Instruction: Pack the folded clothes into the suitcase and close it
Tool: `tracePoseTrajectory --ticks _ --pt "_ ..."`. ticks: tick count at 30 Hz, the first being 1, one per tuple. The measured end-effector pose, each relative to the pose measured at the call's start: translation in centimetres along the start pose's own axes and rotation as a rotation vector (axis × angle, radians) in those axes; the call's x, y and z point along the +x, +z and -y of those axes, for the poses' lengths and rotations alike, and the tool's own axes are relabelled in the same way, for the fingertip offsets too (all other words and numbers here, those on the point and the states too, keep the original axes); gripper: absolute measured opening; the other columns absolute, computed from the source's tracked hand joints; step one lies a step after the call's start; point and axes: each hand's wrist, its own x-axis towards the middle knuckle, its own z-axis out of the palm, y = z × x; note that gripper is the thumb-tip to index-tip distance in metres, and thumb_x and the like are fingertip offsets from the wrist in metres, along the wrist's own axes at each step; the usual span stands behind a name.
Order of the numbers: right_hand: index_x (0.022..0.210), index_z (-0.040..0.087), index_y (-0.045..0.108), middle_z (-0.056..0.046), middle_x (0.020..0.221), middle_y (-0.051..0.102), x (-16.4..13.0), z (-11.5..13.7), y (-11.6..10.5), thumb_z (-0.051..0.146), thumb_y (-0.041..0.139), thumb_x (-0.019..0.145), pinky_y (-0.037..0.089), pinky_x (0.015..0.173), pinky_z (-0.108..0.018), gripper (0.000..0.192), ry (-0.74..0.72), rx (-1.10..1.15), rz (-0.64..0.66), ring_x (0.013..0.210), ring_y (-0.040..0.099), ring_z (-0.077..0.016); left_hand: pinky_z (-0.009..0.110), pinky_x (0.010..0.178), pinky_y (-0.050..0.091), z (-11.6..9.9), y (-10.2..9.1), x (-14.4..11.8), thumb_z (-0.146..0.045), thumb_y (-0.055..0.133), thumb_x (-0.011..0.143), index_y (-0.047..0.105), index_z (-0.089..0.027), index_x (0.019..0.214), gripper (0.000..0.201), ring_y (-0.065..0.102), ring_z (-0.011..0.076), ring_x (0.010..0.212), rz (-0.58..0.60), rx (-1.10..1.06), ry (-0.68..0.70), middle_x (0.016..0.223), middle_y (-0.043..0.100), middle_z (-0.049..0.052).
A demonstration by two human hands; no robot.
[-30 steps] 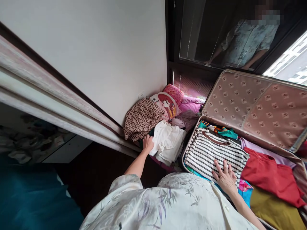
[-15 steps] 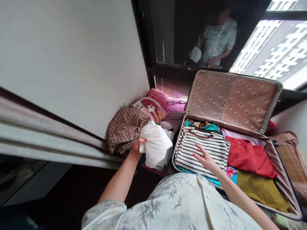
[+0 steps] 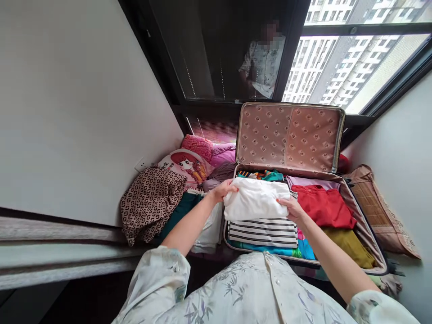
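1. Holding a folded white cloth (image 3: 255,200) near the centre of the frame, clamped at one end by the left hand (image 3: 223,191) and at the other by the right hand (image 3: 293,209).
2. Tucked under the white cloth and hard to see: most of the fingers, with thumbs on top.
3. Covering the upper part of a striped shirt (image 3: 263,234) in the open suitcase (image 3: 366,228); cannot tell whether touching it or just above.
4. Partly hidden behind the left forearm (image 3: 192,225), left of centre: pale clothes (image 3: 207,236) and a dark green cloth (image 3: 177,213).
5. Printed on a cushion (image 3: 194,170), left of centre: a cartoon girl, beside characters too small to read.
6. Repeated over a brown cloth (image 3: 150,198), at left: dark, letter-like shapes.
7. Dotted across the lid lining (image 3: 270,135), right of centre: emblems too small to make out.
8. Reflected dimly in the window (image 3: 216,40), top centre: a person (image 3: 265,63), head masked by blocks.
9. Cut off by the bottom edge: a leaf-printed shirt (image 3: 249,288).
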Motion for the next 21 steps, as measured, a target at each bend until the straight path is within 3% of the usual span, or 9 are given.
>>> tracePoseTrajectory --ticks 2,4,6,7,9,11,14,17,21 --pt "0.1 0.016 0.067 -0.009 0.089 0.076 2.0 1.6 -1.5 0.038 0.092 0.053 0.058 0.073 -0.038 0.058 -0.092 -0.1 -0.111 0.076 0.07 -0.024 0.04 0.082 0.058 -1.6 -0.4 4.3 -0.04 0.079 0.069 0.065 -0.012 0.117 0.057 0.071 0.0296 0.096 -0.125 0.217 -0.022 0.106 0.074 0.015" --pt "0.115 0.015 0.065 -0.015 0.106 0.075 3.8 2.4 -2.5 0.041 0.085 0.063 0.057 0.086 -0.044 0.062 -0.192 -0.351 -0.26 0.093 0.07 -0.0294 0.045 0.097 0.054 -2.3 0.0 8.0 -0.03 0.076 0.075 0.062 -0.011 0.125 0.055 0.067 0.0321 0.111 -0.372 0.504 -0.032 0.122 0.07 0.019" --pt "0.136 0.012 0.057 -0.022 0.131 0.066 4.8 2.0 -3.2 0.041 0.074 0.077 0.049 0.101 -0.053 0.068 -0.299 -0.751 -0.444 0.118 0.062 -0.0364 0.052 0.113 0.043 -1.4 1.4 10.3 -0.024 0.073 0.081 0.058 -0.011 0.136 0.058 0.055 0.0364 0.133 -0.606 0.8 -0.007 0.143 0.058 0.024" --pt "0.145 0.012 0.051 -0.025 0.143 0.057 5.0 1.3 -3.4 0.04 0.069 0.083 0.043 0.107 -0.057 0.07 -0.352 -0.974 -0.504 0.13 0.054 -0.0397 0.056 0.119 0.035 -0.2 2.3 10.8 -0.024 0.072 0.084 0.055 -0.012 0.142 0.061 0.045 0.0386 0.144 -0.662 0.93 0.023 0.153 0.049 0.025" --pt "0.157 0.014 0.041 -0.025 0.163 0.035 5.2 -0.7 -3.6 0.039 0.06 0.093 0.031 0.115 -0.063 0.071 -0.447 -1.364 -0.501 0.148 0.032 -0.044 0.062 0.124 0.021 3.1 4.4 10.7 -0.032 0.07 0.089 0.049 -0.016 0.152 0.068 0.022 0.0418 0.156 -0.633 1.126 0.107 0.167 0.031 0.023" --pt "0.161 0.023 0.036 -0.018 0.172 0.016 5.3 -3.1 -3.6 0.043 0.054 0.098 0.024 0.118 -0.064 0.069 -0.492 -1.609 -0.402 0.155 0.015 -0.0457 0.068 0.124 0.01 7.1 6.2 10.0 -0.043 0.068 0.092 0.046 -0.022 0.157 0.072 0.007 0.0438 0.16 -0.525 1.223 0.14 0.172 0.021 0.019" --pt "0.163 0.034 0.035 -0.011 0.176 0.007 6.0 -6.2 -3.9 0.052 0.048 0.101 0.02 0.118 -0.065 0.066 -0.461 -1.762 -0.307 0.157 0.008 -0.0473 0.072 0.123 0.005 11.8 7.2 9.2 -0.051 0.062 0.094 0.043 -0.03 0.16 0.071 0.002 0.0445 0.16 -0.476 1.254 0.043 0.174 0.017 0.015" --pt "0.164 0.038 0.031 -0.011 0.176 0.005 6.9 -7.9 -4.8 0.057 0.044 0.101 0.019 0.119 -0.064 0.067 -0.439 -1.835 -0.263 0.157 0.007 -0.0467 0.066 0.126 0.004 14.0 6.7 9.7 -0.054 0.055 0.097 0.036 -0.033 0.163 0.072 -0.001 0.0422 0.16 -0.471 1.227 -0.066 0.175 0.01 0.011" --pt "0.164 0.036 0.031 -0.015 0.175 0.005 7.6 -8.6 -5.6 0.058 0.039 0.102 0.021 0.117 -0.064 0.066 -0.46 -1.876 -0.313 0.157 0.009 -0.0463 0.062 0.128 -0.001 14.4 5.8 10.8 -0.057 0.054 0.097 0.032 -0.035 0.164 0.074 -0.006 0.0401 0.161 -0.42 1.152 -0.109 0.176 0.004 0.006"
